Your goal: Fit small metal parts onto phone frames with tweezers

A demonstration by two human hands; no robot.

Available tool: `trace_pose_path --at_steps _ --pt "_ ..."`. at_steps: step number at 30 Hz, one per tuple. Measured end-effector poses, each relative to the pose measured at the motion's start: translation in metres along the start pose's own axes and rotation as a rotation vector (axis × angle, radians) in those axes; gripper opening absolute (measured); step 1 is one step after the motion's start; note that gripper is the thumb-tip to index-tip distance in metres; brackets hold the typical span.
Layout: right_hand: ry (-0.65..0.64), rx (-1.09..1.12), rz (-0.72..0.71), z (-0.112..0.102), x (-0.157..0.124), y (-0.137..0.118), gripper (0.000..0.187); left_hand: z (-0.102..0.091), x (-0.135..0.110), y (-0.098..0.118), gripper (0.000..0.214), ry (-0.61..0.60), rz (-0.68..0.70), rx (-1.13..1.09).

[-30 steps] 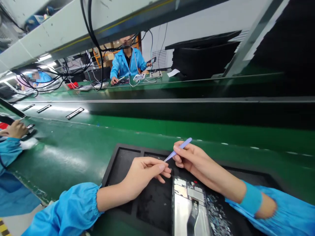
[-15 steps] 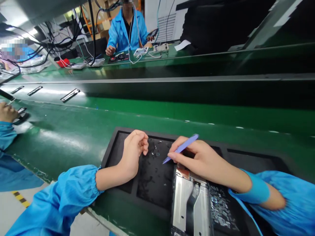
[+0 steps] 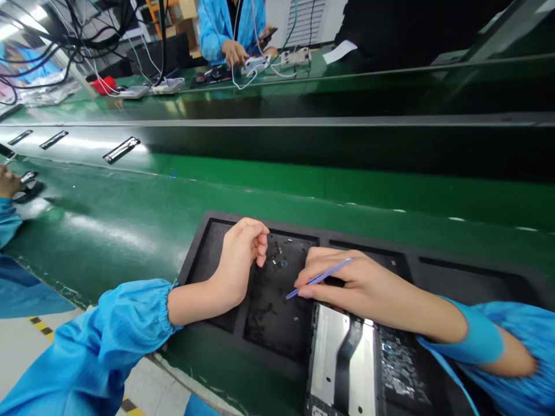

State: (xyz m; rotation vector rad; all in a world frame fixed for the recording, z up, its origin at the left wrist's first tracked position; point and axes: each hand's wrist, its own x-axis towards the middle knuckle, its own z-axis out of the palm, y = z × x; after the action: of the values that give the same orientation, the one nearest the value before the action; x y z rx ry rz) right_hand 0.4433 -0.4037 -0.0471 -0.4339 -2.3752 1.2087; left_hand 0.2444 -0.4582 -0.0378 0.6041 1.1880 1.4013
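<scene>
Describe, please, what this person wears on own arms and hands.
The left hand and right hand wear no gloves. The left sleeve is loose, bright blue, with gathered cuff; the right sleeve is also blue. A wide blue band circles the right wrist, a thin blue cord near it.

Three flat phone-like parts (image 3: 121, 149): beyond, left of left fingers (image 3: 261, 248). Red object (image 3: 104, 85), black cables (image 3: 163, 43): same side, farther. Co-worker in blue (image 3: 211, 29): far beyond left fingers. White paper (image 3: 340, 51): far beyond right fingers (image 3: 309, 293).
</scene>
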Motion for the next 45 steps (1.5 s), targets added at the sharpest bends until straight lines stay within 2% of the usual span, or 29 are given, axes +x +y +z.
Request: trace_pose_path --at_steps 5,13,26,40,42,45 --pt "-0.012 0.02 -0.031 0.0009 -0.0005 0.0008 0.018 0.0014 -0.001 0.0017 0.013 -0.01 -0.003 0.013" --pt "-0.034 0.001 0.025 -0.0022 -0.0016 -0.0015 0.018 0.0014 -0.0003 0.0026 0.012 -0.02 -0.003 0.023" --pt "-0.049 -0.012 0.008 -0.0021 -0.0006 -0.0012 0.019 0.0021 -0.0001 0.0011 0.013 -0.042 0.011 0.031" --pt "-0.071 -0.001 0.051 -0.0033 -0.0013 -0.0028 0.02 -0.0007 0.0014 -0.0007 0.013 -0.083 0.031 0.124" --pt "-0.063 0.032 0.085 -0.0035 -0.001 -0.0049 0.02 -0.0011 0.0004 -0.0014 0.013 -0.102 0.043 0.169" --pt "0.023 0.191 0.255 -0.0052 -0.0009 -0.007 0.026 -0.0016 -0.0056 -0.0003 0.013 -0.144 0.085 0.27"
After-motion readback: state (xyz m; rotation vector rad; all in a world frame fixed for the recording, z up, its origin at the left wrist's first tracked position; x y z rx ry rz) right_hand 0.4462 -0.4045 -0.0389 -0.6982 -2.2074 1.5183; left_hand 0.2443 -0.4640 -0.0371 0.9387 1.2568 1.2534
